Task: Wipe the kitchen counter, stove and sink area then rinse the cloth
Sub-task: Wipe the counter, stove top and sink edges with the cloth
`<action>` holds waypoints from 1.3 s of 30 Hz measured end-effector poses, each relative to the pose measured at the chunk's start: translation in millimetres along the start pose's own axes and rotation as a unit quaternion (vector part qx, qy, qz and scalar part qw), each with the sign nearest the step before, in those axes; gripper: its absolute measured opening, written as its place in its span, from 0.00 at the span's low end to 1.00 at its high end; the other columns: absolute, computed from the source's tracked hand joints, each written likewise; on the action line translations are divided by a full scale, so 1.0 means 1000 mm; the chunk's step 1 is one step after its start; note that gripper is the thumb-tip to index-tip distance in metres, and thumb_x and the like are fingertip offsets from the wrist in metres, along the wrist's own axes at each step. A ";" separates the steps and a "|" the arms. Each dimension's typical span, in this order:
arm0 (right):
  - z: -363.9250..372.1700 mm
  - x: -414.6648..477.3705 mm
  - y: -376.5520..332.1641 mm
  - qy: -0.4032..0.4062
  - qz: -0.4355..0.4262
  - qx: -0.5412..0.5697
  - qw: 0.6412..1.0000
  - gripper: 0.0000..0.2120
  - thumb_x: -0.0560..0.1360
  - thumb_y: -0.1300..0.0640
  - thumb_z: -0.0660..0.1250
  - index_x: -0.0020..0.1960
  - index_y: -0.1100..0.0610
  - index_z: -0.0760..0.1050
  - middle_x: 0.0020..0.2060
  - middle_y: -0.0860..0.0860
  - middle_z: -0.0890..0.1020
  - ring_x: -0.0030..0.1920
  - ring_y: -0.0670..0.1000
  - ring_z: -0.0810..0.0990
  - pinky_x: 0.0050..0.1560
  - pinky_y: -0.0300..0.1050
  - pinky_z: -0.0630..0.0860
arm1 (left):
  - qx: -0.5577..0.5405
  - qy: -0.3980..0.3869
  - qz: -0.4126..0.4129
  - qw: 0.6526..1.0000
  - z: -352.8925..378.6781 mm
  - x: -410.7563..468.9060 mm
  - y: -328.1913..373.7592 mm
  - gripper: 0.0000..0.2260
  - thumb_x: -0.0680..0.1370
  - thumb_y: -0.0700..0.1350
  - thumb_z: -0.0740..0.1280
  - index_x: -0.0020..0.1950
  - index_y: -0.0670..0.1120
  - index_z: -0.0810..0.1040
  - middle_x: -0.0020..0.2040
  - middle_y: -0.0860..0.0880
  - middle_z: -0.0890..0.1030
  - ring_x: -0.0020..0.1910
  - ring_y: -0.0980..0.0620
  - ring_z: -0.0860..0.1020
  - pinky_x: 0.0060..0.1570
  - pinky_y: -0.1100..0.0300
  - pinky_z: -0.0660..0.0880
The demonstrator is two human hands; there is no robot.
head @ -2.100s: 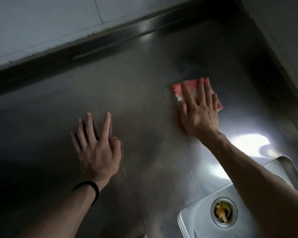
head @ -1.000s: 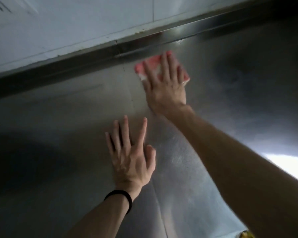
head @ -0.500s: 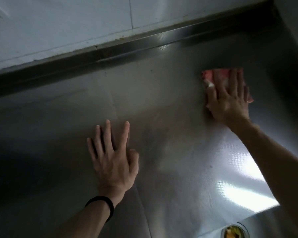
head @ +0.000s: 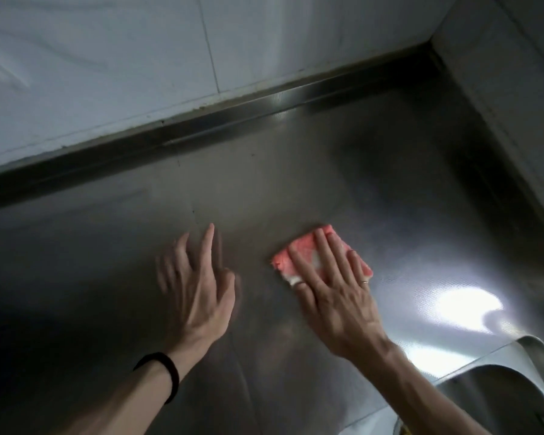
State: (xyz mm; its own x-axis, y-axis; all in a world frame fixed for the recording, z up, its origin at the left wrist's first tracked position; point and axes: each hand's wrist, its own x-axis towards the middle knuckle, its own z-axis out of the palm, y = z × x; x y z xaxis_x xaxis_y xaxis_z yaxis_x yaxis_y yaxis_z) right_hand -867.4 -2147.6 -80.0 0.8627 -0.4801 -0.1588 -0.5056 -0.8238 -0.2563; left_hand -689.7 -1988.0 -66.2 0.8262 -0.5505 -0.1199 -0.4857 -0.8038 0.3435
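The right hand [head: 336,296] lies flat with its fingers straight and a little apart, pressing down on a folded pink and white cloth [head: 299,249]. It curls round nothing; the palm and fingers simply bear on the fabric. A thin ring [head: 365,281] shows on one of its outer fingers. The cloth sits on the steel surface [head: 296,183], roughly midway between front and back, its far corner and left edge poking out past the fingertips.

Just to the left of the cloth, and apart from it, the left hand [head: 195,290] is open with spread, straight fingers and holds nothing. It is blurred, so whether it rests on the metal or hovers just over it cannot be told. A black band [head: 167,372] circles its wrist.

Near the right forearm, at the lower right, the rounded corner of the sink [head: 534,343] cuts into the surface, with a bright patch of glare [head: 465,306] on the metal just beyond it. Along the back runs a low steel upstand [head: 233,120], above it a pale tiled wall [head: 107,73], which meets a side wall [head: 500,89] at the far right corner
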 end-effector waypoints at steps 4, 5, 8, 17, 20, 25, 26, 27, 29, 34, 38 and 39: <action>-0.026 0.028 0.072 0.016 0.080 0.006 0.997 0.29 0.85 0.40 0.46 0.85 0.45 0.54 0.85 0.59 0.49 0.85 0.59 0.43 0.82 0.64 0.52 | -0.019 -0.022 0.054 0.998 0.000 0.030 0.028 0.34 0.78 0.55 0.55 0.85 0.52 0.58 0.82 0.37 0.59 0.80 0.34 0.60 0.78 0.34 0.57; -0.034 0.040 0.093 0.010 0.113 0.008 0.994 0.29 0.85 0.40 0.44 0.85 0.45 0.51 0.85 0.58 0.46 0.85 0.58 0.41 0.82 0.65 0.50 | -0.017 -0.038 0.058 0.997 0.006 0.035 0.034 0.34 0.79 0.55 0.54 0.86 0.54 0.55 0.84 0.38 0.56 0.82 0.35 0.56 0.79 0.34 0.55; -0.051 0.076 0.133 -0.028 0.199 0.004 0.980 0.29 0.86 0.38 0.43 0.84 0.41 0.39 0.84 0.54 0.36 0.83 0.55 0.32 0.83 0.64 0.41 | -0.002 -0.053 0.026 0.998 0.024 0.039 0.049 0.32 0.80 0.58 0.50 0.86 0.59 0.52 0.86 0.42 0.49 0.85 0.38 0.47 0.80 0.34 0.46; -0.017 0.084 0.035 -0.024 -0.048 -0.044 0.998 0.28 0.86 0.41 0.47 0.85 0.42 0.48 0.85 0.56 0.45 0.84 0.60 0.37 0.82 0.63 0.42 | 0.084 0.016 0.022 0.996 0.040 0.036 0.055 0.33 0.78 0.56 0.60 0.84 0.54 0.62 0.84 0.37 0.59 0.82 0.32 0.56 0.78 0.29 0.53; -0.015 0.088 0.036 -0.031 -0.113 -0.030 0.993 0.27 0.86 0.40 0.48 0.84 0.41 0.53 0.85 0.56 0.48 0.85 0.58 0.42 0.83 0.61 0.46 | 0.088 0.022 0.019 0.996 0.039 0.037 0.061 0.32 0.78 0.55 0.61 0.84 0.53 0.63 0.84 0.36 0.59 0.82 0.31 0.58 0.77 0.28 0.53; -0.062 0.160 0.143 0.012 0.011 -0.051 0.999 0.26 0.85 0.43 0.42 0.82 0.41 0.50 0.84 0.58 0.53 0.84 0.64 0.47 0.82 0.65 0.47 | 0.094 0.025 0.018 0.995 0.043 0.039 0.059 0.34 0.76 0.54 0.62 0.84 0.53 0.63 0.83 0.36 0.59 0.81 0.31 0.58 0.77 0.28 0.54; -0.068 0.171 0.166 0.007 0.053 -0.066 0.996 0.26 0.85 0.44 0.40 0.83 0.43 0.48 0.84 0.58 0.52 0.83 0.67 0.46 0.81 0.69 0.46 | 0.091 0.032 0.019 0.995 0.043 0.039 0.057 0.34 0.76 0.53 0.62 0.84 0.52 0.63 0.83 0.36 0.60 0.81 0.30 0.58 0.76 0.27 0.54; -0.074 0.180 0.188 0.009 0.088 -0.085 0.992 0.26 0.85 0.46 0.40 0.83 0.46 0.49 0.84 0.61 0.52 0.83 0.70 0.46 0.80 0.72 0.46 | 0.091 0.037 0.020 0.995 0.044 0.039 0.057 0.34 0.76 0.54 0.62 0.84 0.52 0.64 0.83 0.35 0.61 0.81 0.30 0.59 0.76 0.27 0.55; -0.084 0.194 0.217 0.025 0.169 -0.066 0.983 0.27 0.86 0.46 0.46 0.85 0.49 0.52 0.84 0.63 0.52 0.83 0.70 0.47 0.80 0.71 0.48 | 0.099 0.037 0.024 0.994 0.043 0.039 0.059 0.34 0.77 0.55 0.61 0.83 0.52 0.64 0.82 0.35 0.61 0.80 0.29 0.60 0.76 0.28 0.55; -0.080 0.197 0.182 0.035 0.219 -0.045 0.974 0.27 0.87 0.44 0.45 0.85 0.45 0.49 0.85 0.56 0.48 0.84 0.62 0.44 0.82 0.66 0.46 | 0.106 0.021 0.019 0.994 0.043 0.041 0.058 0.34 0.77 0.57 0.58 0.84 0.53 0.62 0.83 0.36 0.60 0.81 0.31 0.59 0.77 0.29 0.54; -0.044 0.142 0.065 -0.003 0.080 -0.053 0.995 0.27 0.87 0.44 0.45 0.85 0.41 0.45 0.85 0.55 0.44 0.83 0.62 0.35 0.82 0.59 0.37 | 0.099 0.032 0.023 0.994 0.043 0.039 0.057 0.33 0.77 0.56 0.57 0.84 0.53 0.63 0.83 0.36 0.59 0.81 0.31 0.58 0.77 0.28 0.53; -0.029 0.121 0.031 -0.013 0.038 -0.043 0.998 0.28 0.86 0.43 0.46 0.85 0.43 0.45 0.85 0.56 0.43 0.83 0.62 0.35 0.82 0.59 0.36 | 0.098 0.035 0.025 0.994 0.042 0.039 0.058 0.33 0.77 0.55 0.58 0.84 0.53 0.63 0.83 0.36 0.59 0.81 0.30 0.58 0.77 0.28 0.53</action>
State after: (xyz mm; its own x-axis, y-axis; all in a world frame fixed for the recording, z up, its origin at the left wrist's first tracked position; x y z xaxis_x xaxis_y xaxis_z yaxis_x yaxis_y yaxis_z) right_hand -778.6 -2240.0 -79.5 0.8202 -0.5356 -0.2007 -0.5668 -0.8083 -0.1591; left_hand -697.7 -2065.3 -90.6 0.8139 -0.5797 -0.0388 -0.5677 -0.8077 0.1593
